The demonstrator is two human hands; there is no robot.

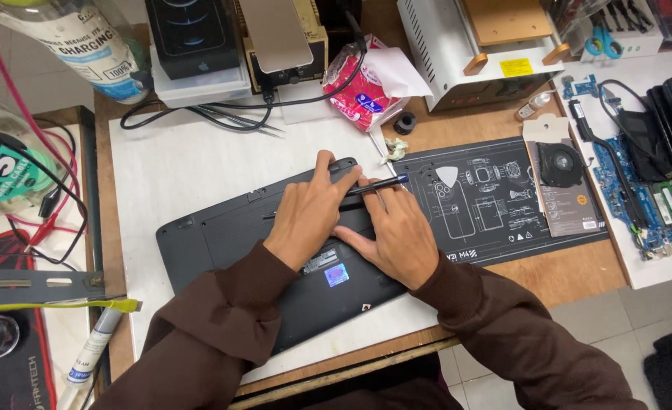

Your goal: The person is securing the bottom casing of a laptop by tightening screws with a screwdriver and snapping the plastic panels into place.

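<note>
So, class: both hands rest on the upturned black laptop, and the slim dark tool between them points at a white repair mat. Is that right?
Not quite. In the head view, the mat beside the upturned black laptop is a black repair mat with white line drawings. The left hand and right hand do share the slim dark tool.

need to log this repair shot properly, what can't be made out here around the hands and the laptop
Head view only:
- Tip of the dark tool: hidden under the fingers of the right hand, so its contact point on the upturned black laptop is unseen.
- Laptop's middle: covered by the left hand and both brown sleeves.
- Square blue sticker: too small to tell.
- Green circuit board, right: partly under cables, details too small.
</note>
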